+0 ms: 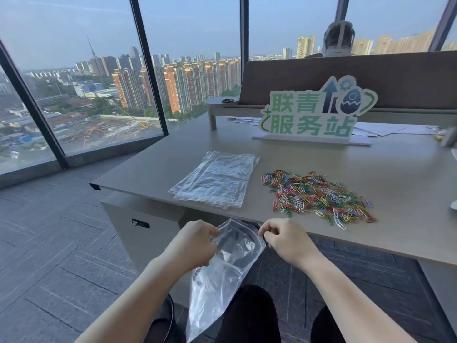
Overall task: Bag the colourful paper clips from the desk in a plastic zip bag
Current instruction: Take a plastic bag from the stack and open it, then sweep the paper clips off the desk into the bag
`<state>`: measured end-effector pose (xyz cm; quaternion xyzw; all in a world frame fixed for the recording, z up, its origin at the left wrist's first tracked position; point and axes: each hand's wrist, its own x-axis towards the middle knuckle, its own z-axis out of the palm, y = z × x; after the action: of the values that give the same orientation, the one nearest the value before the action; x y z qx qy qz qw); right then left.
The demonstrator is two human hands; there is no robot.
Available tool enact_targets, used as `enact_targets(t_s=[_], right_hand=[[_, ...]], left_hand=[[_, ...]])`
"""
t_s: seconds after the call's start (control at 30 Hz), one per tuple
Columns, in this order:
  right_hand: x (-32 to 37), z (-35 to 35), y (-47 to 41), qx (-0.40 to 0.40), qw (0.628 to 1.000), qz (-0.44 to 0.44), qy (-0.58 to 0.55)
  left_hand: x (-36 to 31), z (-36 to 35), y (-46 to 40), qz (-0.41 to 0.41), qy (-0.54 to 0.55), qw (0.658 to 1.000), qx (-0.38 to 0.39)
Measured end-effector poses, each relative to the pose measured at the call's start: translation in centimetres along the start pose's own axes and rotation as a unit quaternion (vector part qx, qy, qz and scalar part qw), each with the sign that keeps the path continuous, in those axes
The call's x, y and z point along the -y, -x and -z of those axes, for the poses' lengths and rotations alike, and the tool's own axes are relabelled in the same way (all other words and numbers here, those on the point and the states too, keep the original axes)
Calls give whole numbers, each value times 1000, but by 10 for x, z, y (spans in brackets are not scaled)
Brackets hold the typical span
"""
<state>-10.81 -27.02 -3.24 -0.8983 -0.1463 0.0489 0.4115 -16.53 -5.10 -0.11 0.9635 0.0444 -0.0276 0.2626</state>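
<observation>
Two hands hold one zip bag below the desk edge, over the lap. Left hand pinches the bag's mouth at its 9 o'clock side; right hand pinches the 3 o'clock side. Mouth is parted; bag hangs down toward 6 o'clock, nothing visible inside it. Clips: one loose multicolour heap on the desk at 1 o'clock from the hands, too many to count. Spare bags: one flat stack at 12 o'clock, just left of the heap, not touching; count cannot be told. One sign stands behind both. Papers lie at 2 o'clock. Desk edge lies between bag and heap.
</observation>
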Motion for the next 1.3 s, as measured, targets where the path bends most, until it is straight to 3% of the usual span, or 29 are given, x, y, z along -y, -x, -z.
enact_targets(t_s=[0.2,0.3,0.5,0.87,1.07,1.3], right_hand=[[-9,32,-4,-194,981,27,1],[-23,41,-6,-230,972,23,34],[-47,43,-11,-184,975,17,127],[-50,34,-32,-76,978,-15,196],[-45,31,-38,-53,971,-21,231],[-42,29,-39,-33,975,29,219]], left_hand=[[-15,-26,-27,2,-39,998,47],[-24,-34,-32,16,-57,996,63],[-36,-50,-40,23,-16,997,78],[-53,-59,-50,17,43,996,71],[-60,-69,-47,34,139,989,47],[-68,-69,-42,48,208,977,21]])
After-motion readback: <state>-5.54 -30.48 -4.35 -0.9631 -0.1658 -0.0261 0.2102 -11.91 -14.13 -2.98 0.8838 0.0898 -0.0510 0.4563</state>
